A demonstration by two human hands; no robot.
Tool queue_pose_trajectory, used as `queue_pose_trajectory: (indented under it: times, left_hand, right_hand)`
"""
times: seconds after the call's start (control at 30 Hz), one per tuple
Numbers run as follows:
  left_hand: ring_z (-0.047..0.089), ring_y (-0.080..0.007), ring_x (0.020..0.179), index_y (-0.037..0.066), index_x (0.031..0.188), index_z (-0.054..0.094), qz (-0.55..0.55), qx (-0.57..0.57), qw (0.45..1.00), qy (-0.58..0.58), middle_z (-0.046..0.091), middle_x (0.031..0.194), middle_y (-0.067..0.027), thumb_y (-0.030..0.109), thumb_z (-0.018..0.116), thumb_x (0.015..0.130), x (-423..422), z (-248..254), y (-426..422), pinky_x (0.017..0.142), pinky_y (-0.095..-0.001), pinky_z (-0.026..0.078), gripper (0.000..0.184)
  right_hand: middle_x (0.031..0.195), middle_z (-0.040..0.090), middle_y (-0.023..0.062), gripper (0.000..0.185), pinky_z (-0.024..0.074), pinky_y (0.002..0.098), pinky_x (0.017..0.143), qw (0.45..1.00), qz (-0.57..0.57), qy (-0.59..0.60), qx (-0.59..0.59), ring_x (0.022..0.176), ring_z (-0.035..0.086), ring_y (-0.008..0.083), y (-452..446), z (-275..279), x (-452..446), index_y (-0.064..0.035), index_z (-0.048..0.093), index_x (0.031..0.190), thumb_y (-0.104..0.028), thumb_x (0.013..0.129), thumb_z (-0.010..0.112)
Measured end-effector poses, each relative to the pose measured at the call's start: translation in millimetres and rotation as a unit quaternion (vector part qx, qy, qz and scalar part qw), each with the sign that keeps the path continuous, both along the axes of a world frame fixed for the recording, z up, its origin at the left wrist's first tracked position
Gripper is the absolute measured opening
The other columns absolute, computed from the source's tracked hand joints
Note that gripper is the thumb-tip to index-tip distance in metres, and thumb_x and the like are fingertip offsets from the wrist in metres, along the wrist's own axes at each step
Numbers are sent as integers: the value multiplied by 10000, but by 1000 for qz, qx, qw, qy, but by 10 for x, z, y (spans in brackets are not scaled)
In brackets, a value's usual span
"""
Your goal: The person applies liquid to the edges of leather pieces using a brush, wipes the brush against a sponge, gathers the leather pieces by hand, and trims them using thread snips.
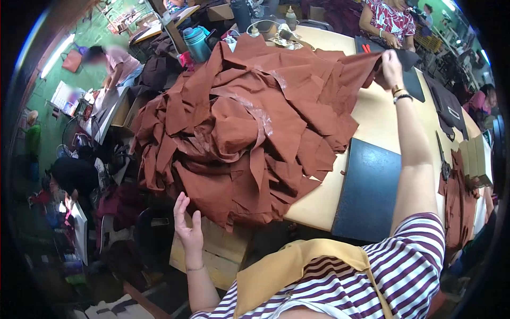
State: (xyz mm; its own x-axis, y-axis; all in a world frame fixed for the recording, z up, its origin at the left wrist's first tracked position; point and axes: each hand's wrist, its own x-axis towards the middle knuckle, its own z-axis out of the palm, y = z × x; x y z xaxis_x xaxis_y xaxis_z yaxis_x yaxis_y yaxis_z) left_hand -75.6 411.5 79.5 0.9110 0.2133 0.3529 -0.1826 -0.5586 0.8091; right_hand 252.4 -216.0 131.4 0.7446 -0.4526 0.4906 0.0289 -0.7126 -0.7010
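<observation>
A large heap of reddish-brown fabric (297, 122) lies crumpled on the table, with pieces hanging over its near left edge. Strips of clear, shiny plastic (260, 119) show among the folds. Stretched out to the far right, my right hand (392, 69) is closed on a corner of the fabric, pulling that part taut and raised from the heap. My left hand (188, 228) is held up beside the heap's lower left edge, fingers apart and nothing in it; whether it touches the cloth I cannot tell.
A dark flat board (367, 189) lies on the pale table (313, 210) near my right arm. Black scissors (444, 159) and dark cloth (443, 101) are farther right. A turquoise bottle (196, 43) stands behind the heap. Across the table sits a person in a patterned red top (388, 21).
</observation>
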Motion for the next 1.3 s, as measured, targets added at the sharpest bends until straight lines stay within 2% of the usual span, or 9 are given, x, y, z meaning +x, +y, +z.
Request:
queue_pose_trajectory:
  times: [0.2,0.27,0.53,0.6,0.67,0.77,0.87,1.03,1.3]
  left_hand:
    - [533,-232,1202,-15,1241,531,-76,-221,971,-57,521,1335,-130,41,521,951,238,272,-622,1039,-352,407,295]
    - [553,-201,1176,18,1318,469,-162,-413,896,8,523,1340,-130,114,498,986,418,429,-995,972,-318,458,347]
    - [439,-360,1291,142,1423,393,-543,-699,462,60,464,1394,-190,649,395,923,1491,825,-1608,1040,-525,367,712]
    - [493,-328,1242,61,1343,465,-593,-643,483,40,506,1346,-184,565,455,940,1734,878,-1362,1027,-446,413,645]
    - [474,-322,1254,-13,1349,429,-216,-559,800,-10,482,1353,-196,503,566,906,1772,898,-1252,1044,-409,403,694]
    - [437,-378,1281,-49,1383,386,-52,-68,986,-143,432,1380,-274,463,617,882,2086,524,-871,1076,-419,360,752]
    - [389,-441,1306,-72,1407,340,-3,215,975,50,377,1393,-346,506,682,816,2192,231,-594,1084,-434,337,894]
    - [504,-439,1185,-79,1369,391,48,137,989,-35,491,1273,-342,569,695,786,1655,330,-594,974,-441,436,923]
    - [531,-138,670,59,930,625,-109,82,974,-180,570,826,-61,151,673,845,428,94,-717,590,-262,433,134]
  right_hand:
    - [928,579,126,251,445,346,832,888,404,-220,-11,901,554,214,1059,1394,30,-8,566,1021,-167,998,373]
    - [847,654,88,192,557,255,621,666,702,-98,234,682,640,164,1994,2048,-718,-55,571,995,-243,981,534]
    - [1039,600,120,202,462,320,856,774,534,-174,291,952,582,209,3287,1026,-1502,-15,509,1152,-90,970,461]
    - [1149,590,131,250,461,346,916,801,571,-96,151,1066,588,269,3225,564,-1728,-33,494,1192,-113,955,503]
    - [1168,585,145,306,460,378,937,828,558,-15,51,1112,577,313,3036,131,-1916,-59,500,1213,-107,917,564]
    - [1167,588,156,409,456,397,948,866,499,13,-39,1111,568,323,2644,-349,-2032,-80,513,1221,-147,848,667]
    - [1188,583,157,382,463,396,936,898,424,100,-59,1102,565,318,2288,-578,-2328,-73,546,1188,-158,840,678]
    - [1020,654,138,312,512,400,818,889,427,159,-48,954,629,301,2136,-810,-2779,-71,581,1137,-220,872,650]
    - [905,693,121,403,529,317,623,573,564,589,81,704,667,189,2931,-925,-3059,-24,526,1239,-221,902,624]
